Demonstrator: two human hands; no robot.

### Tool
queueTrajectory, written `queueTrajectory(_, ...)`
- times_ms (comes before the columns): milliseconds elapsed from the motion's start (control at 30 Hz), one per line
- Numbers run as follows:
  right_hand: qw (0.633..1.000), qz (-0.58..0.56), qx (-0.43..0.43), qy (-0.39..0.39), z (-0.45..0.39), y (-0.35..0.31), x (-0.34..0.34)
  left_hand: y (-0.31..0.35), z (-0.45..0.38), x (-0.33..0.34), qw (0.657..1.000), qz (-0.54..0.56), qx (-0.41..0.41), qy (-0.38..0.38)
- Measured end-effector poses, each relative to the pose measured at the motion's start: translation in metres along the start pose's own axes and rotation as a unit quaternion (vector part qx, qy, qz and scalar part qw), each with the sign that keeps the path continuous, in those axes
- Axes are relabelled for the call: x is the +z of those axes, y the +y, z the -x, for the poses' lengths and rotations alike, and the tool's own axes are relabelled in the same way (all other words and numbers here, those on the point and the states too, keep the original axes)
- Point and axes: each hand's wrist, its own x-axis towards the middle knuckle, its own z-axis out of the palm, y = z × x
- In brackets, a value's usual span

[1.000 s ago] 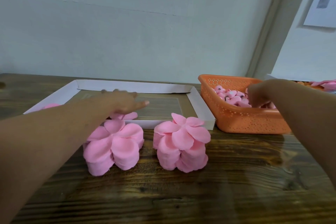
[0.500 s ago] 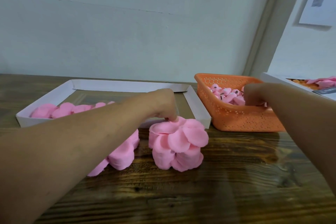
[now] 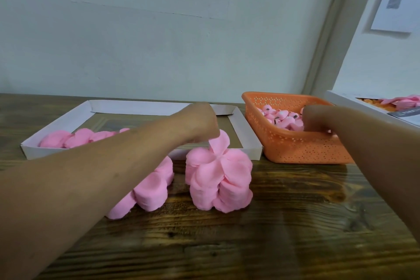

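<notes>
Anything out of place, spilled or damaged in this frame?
Nothing spilled or damaged. One top petal of the right pink flower stack stands up, only because the left hand pinches it. The right hand reaches into the orange basket.

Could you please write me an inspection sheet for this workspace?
Surface: dark wooden table.
Job's things: left stack and right stack of pink petals; white tray holding loose petals; orange basket of small pink pieces.
Clutter: white box at right edge.
Hands: left hand pinches the right stack's top petal; right hand inside the basket, grip hidden.
Cables: nothing seen.
Surroundings: pale wall, paper sheet at right.
</notes>
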Motion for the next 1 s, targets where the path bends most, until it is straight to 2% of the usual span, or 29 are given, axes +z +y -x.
queueTrajectory(67,1.0,-0.003,0.001,-0.003,0.004,0.001,-0.007,-0.004,0.0,0.0,0.986,0.164,-0.014,0.012)
queueTrajectory(133,1.0,-0.018,-0.002,0.019,0.012,0.001,-0.017,-0.008,0.001,0.002,0.944,0.328,-0.008,0.024)
queueTrajectory(200,0.988,-0.089,-0.037,0.124,0.02,-0.001,-0.029,-0.011,0.004,0.004,0.907,0.419,0.011,0.027)
queueTrajectory(233,0.966,-0.165,-0.062,0.188,0.026,-0.004,-0.034,-0.012,0.005,0.005,0.891,0.454,0.021,0.023)
queueTrajectory(300,0.893,-0.34,-0.116,0.269,0.048,-0.017,-0.042,-0.012,0.009,0.006,0.864,0.502,0.036,0.021)
queueTrajectory(333,0.852,-0.424,-0.143,0.272,0.06,-0.025,-0.044,-0.012,0.01,0.006,0.858,0.512,0.04,0.029)
queueTrajectory(467,0.68,-0.667,-0.253,0.172,0.107,-0.056,-0.039,-0.012,0.018,0.005,0.839,0.54,0.04,0.049)
queueTrajectory(533,0.596,-0.729,-0.31,0.129,0.124,-0.068,-0.034,-0.011,0.023,0.004,0.818,0.573,0.022,0.035)
queueTrajectory(600,0.543,-0.75,-0.364,0.097,0.136,-0.076,-0.029,-0.012,0.027,0.006,0.803,0.595,-0.008,0.026)
queueTrajectory(633,0.533,-0.746,-0.39,0.086,0.141,-0.079,-0.027,-0.012,0.029,0.007,0.801,0.598,-0.02,0.025)
queueTrajectory(700,0.534,-0.725,-0.428,0.072,0.147,-0.085,-0.021,-0.012,0.031,0.01,0.794,0.607,-0.04,0.014)
queueTrajectory(833,0.582,-0.686,-0.431,0.074,0.146,-0.09,-0.011,-0.015,0.034,0.015,0.767,0.639,-0.054,-0.012)
queueTrajectory(1000,0.614,-0.667,-0.417,0.068,0.14,-0.09,-0.004,-0.019,0.035,0.017,0.749,0.66,-0.062,-0.02)
